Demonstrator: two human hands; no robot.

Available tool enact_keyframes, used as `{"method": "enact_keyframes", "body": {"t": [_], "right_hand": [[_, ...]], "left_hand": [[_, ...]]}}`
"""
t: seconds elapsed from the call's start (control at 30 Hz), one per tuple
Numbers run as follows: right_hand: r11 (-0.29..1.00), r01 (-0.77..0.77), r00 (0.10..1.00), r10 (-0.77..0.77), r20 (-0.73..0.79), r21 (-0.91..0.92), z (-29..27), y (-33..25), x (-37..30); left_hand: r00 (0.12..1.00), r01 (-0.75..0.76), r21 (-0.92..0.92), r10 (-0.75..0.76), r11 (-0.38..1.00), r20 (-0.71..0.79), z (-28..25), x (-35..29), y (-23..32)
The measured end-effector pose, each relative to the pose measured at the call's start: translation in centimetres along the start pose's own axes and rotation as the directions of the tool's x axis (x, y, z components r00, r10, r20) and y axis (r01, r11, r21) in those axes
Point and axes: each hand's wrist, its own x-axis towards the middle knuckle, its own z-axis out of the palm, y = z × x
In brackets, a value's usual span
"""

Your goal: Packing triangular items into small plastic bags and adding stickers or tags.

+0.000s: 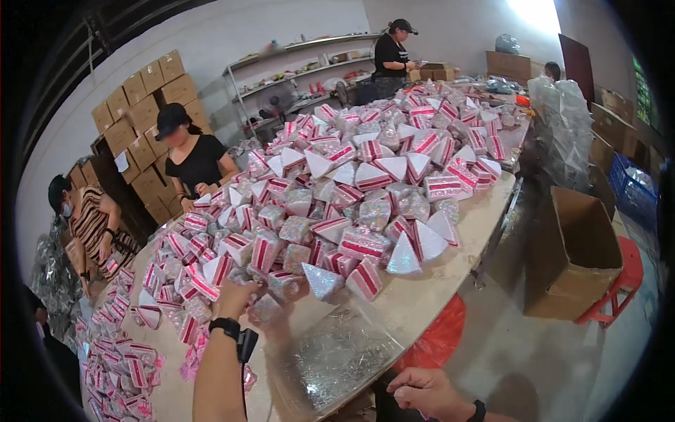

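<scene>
A large heap of cake-slice-shaped ornaments (365,243), glittery white with pink and red stripes, covers much of the table. My left hand (235,299) reaches into its near edge. Its fingers are bent and partly hidden, closed on a glittery slice ornament (267,309). Off the table's near edge is my right hand (425,392), its fingers curled and pressed together. Whatever may be in that pinch is too small to make out. Between my hands lies a clear plastic sheet or tray (295,383) strewn with many thin, shiny silver pieces (341,355).
More striped pieces (119,373) are piled at the left. Right of the table (450,295) stand an open cardboard box (573,246), a red stool (619,285) and a blue crate (633,186). A red bag (439,330) hangs below the edge. Several people (197,158) stand around the table.
</scene>
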Motion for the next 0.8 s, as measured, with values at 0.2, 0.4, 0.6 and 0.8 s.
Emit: {"method": "enact_keyframes", "body": {"t": [0.2, 0.4, 0.6, 0.8], "right_hand": [[1.0, 0.013, 1.0, -0.013, -0.013, -0.019, -0.7, -0.3, -0.1], [1.0, 0.017, 1.0, -0.018, -0.023, -0.022, -0.9, -0.5, -1.5], [0.955, -0.21, 0.976, 0.218, 0.013, -0.209, 2.2, -2.5, -2.6], [0.959, -0.007, 0.978, 0.066, 0.2, -0.282, 6.3, 0.1, -1.9]], "left_hand": [[0.91, 0.392, -0.392, -0.287, 0.832, 0.301, -5.3, -2.0, 0.0], [0.966, 0.259, -0.891, -0.089, 0.372, 0.244, -9.6, -8.0, -2.3], [0.983, 0.181, -0.979, -0.003, 0.093, 0.182, -9.9, -19.0, 0.5], [0.979, 0.051, -0.933, 0.167, 0.356, 0.117, -7.1, -25.4, 0.1]]}}
